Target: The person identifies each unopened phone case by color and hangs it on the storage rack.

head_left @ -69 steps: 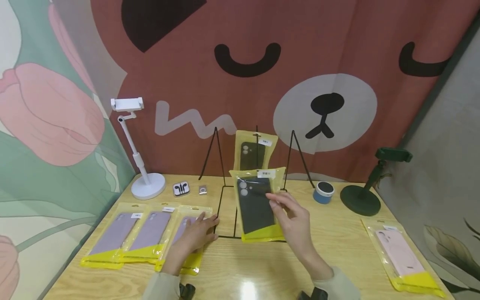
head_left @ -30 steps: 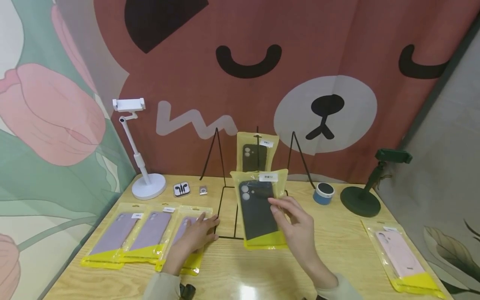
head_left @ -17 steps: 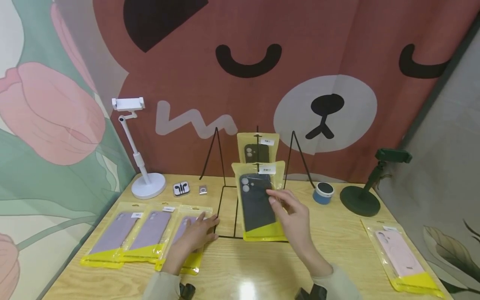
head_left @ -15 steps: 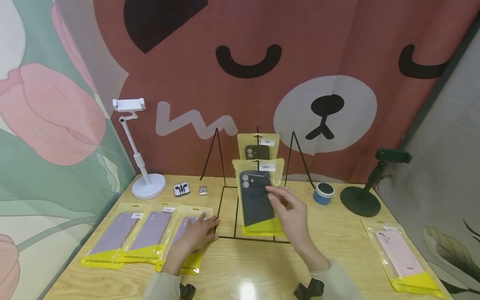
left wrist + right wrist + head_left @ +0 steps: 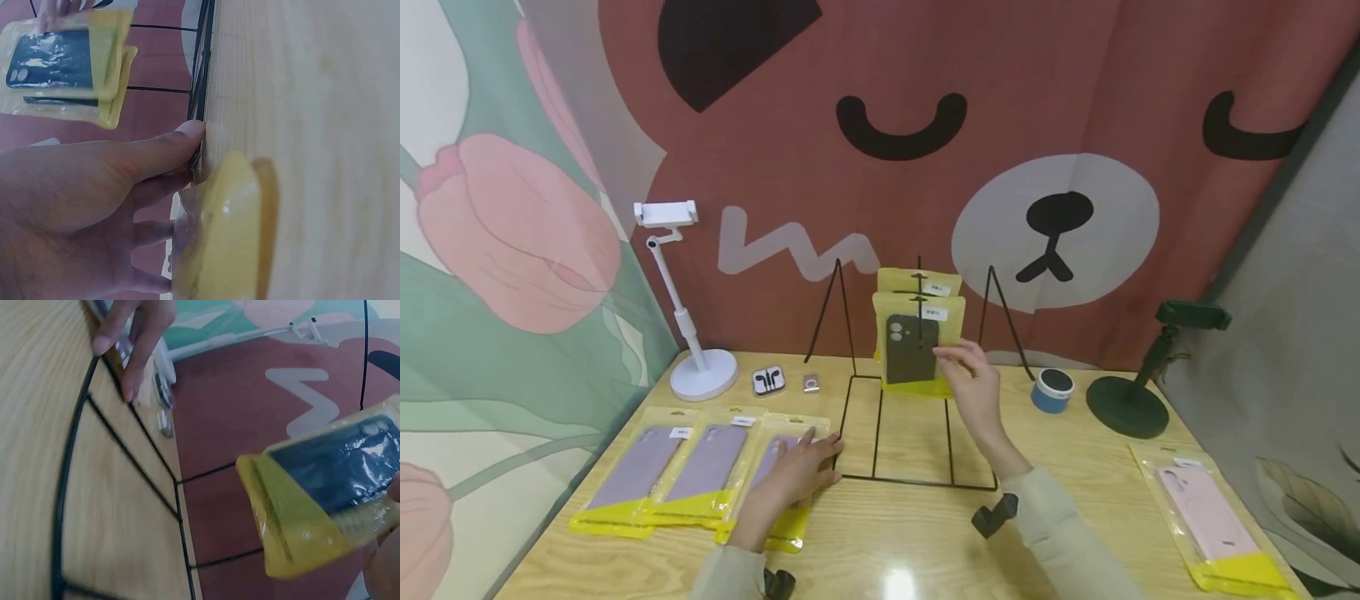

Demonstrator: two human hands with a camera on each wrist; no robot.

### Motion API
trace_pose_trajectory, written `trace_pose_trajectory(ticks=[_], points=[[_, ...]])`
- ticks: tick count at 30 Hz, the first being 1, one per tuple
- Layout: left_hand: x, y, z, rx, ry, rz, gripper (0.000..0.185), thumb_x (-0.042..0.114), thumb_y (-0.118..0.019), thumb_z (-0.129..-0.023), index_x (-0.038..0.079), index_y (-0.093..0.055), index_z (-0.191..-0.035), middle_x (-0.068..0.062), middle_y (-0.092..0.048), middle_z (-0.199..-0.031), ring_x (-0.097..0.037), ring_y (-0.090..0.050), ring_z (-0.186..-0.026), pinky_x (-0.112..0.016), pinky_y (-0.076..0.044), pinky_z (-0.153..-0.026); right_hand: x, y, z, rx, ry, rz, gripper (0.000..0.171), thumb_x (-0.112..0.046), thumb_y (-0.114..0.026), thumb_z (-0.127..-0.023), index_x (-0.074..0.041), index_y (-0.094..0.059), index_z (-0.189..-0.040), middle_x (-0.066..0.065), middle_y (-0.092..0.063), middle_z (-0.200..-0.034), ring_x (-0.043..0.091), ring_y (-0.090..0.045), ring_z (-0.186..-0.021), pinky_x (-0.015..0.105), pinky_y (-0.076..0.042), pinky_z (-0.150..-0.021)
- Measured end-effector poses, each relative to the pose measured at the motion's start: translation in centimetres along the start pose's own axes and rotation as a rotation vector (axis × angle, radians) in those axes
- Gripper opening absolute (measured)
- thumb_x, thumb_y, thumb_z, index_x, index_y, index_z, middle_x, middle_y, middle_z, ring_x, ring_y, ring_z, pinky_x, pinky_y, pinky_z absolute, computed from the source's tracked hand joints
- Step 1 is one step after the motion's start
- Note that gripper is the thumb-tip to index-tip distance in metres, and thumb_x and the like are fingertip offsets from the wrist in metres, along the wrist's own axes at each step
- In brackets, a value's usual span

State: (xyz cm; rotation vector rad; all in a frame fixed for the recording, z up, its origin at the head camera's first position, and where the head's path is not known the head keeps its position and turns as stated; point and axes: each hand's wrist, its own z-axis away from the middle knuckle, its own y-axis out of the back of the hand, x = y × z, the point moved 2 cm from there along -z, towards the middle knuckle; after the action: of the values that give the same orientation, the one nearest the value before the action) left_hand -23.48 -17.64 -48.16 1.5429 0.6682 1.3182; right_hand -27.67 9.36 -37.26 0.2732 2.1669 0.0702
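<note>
Right hand (image 5: 973,379) is raised to the black wire display rack (image 5: 917,433) at the back of the worktop (image 5: 917,550), its fingers pinching the right edge of a dark phone case in a yellow-trimmed clear packet (image 5: 913,346). The packet hangs upright at the rack's centre peg, directly in front of a second like packet (image 5: 925,279); whether its hole is seated on the peg cannot be told. An edge grip keeps the packet's face flat and outward, likely to line the top hole up with the peg. Left hand (image 5: 797,471) lies flat, fingers straight, on the nearest of three lilac case packets (image 5: 700,471), fingertips touching the rack's base wire (image 5: 199,94); judged, this braces the light rack against sliding. Elsewhere: white phone stand (image 5: 688,308) and earphone box (image 5: 768,381) at rear left, blue round tin (image 5: 1052,390) and dark green stand (image 5: 1138,375) at rear right, pink case packet (image 5: 1213,525) near the right edge.
</note>
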Motion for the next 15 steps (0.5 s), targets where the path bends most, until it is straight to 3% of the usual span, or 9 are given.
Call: trace_pose_trajectory(ticks=[4,7,8,10,11,15], points=[[0.1,-0.4,-0.2,-0.001,-0.007,-0.009,0.051,0.029,-0.068,-0.089,0.01,-0.056,-0.135,-0.006,-0.043,-0.148,-0.044,-0.026,-0.139,-0.078,-0.012,-0.1,1.6,3.5,1.8,0.029,0.167,0.159,0.012,0.008,-0.064,-0.087,0.004,-0.072,-0.096,0.022,-0.061,-0.119,0.035,-0.055,-0.113,0.019,-0.042,-0.095],[0.2,-0.2,-0.2,-0.005,0.003,-0.013,0.052,0.028,-0.068,-0.089,0.011,-0.056,-0.136,-0.006,-0.043,-0.149,-0.043,-0.025,-0.14,-0.078,-0.011,-0.101,3.3,7.8,3.7,0.047,0.297,0.26,0.02,0.019,-0.066,-0.079,0.004,-0.072,-0.09,0.025,-0.064,-0.107,0.026,-0.059,-0.109,0.011,-0.039,-0.096],[0.1,-0.2,-0.2,-0.005,0.005,-0.013,0.052,0.028,-0.068,-0.089,0.011,-0.056,-0.136,-0.006,-0.043,-0.149,-0.043,-0.025,-0.14,-0.078,-0.011,-0.101,4.1,9.6,4.5,0.043,0.298,0.302,0.022,0.02,-0.066,-0.077,0.003,-0.072,-0.09,0.023,-0.065,-0.105,0.02,-0.059,-0.107,0.009,-0.039,-0.094],[-0.1,-0.2,-0.2,-0.005,0.009,-0.009,0.052,0.028,-0.068,-0.089,0.011,-0.055,-0.137,-0.006,-0.042,-0.149,-0.043,-0.024,-0.14,-0.077,-0.01,-0.101,5.7,13.5,5.8,0.023,0.251,0.404,0.022,0.017,-0.067,-0.078,0.001,-0.072,-0.094,0.02,-0.066,-0.104,0.013,-0.058,-0.103,0.008,-0.039,-0.09],[-0.2,-0.2,-0.2,-0.007,0.013,-0.009,0.052,0.029,-0.067,-0.089,0.012,-0.055,-0.137,-0.006,-0.042,-0.149,-0.042,-0.024,-0.141,-0.077,-0.01,-0.102,6.3,15.5,6.5,-0.003,0.202,0.466,0.021,0.014,-0.067,-0.08,0.002,-0.072,-0.097,0.021,-0.065,-0.104,0.016,-0.059,-0.103,0.016,-0.043,-0.09],[-0.4,-0.2,-0.2,0.002,0.015,-0.016,0.052,0.029,-0.068,-0.089,0.011,-0.056,-0.136,-0.006,-0.042,-0.149,-0.043,-0.024,-0.141,-0.077,-0.01,-0.102,8.4,23.5,8.6,-0.176,-0.126,0.816,0.027,-0.008,-0.064,-0.09,0.008,-0.063,-0.112,0.032,-0.059,-0.111,0.045,-0.058,-0.097,0.049,-0.049,-0.08]])
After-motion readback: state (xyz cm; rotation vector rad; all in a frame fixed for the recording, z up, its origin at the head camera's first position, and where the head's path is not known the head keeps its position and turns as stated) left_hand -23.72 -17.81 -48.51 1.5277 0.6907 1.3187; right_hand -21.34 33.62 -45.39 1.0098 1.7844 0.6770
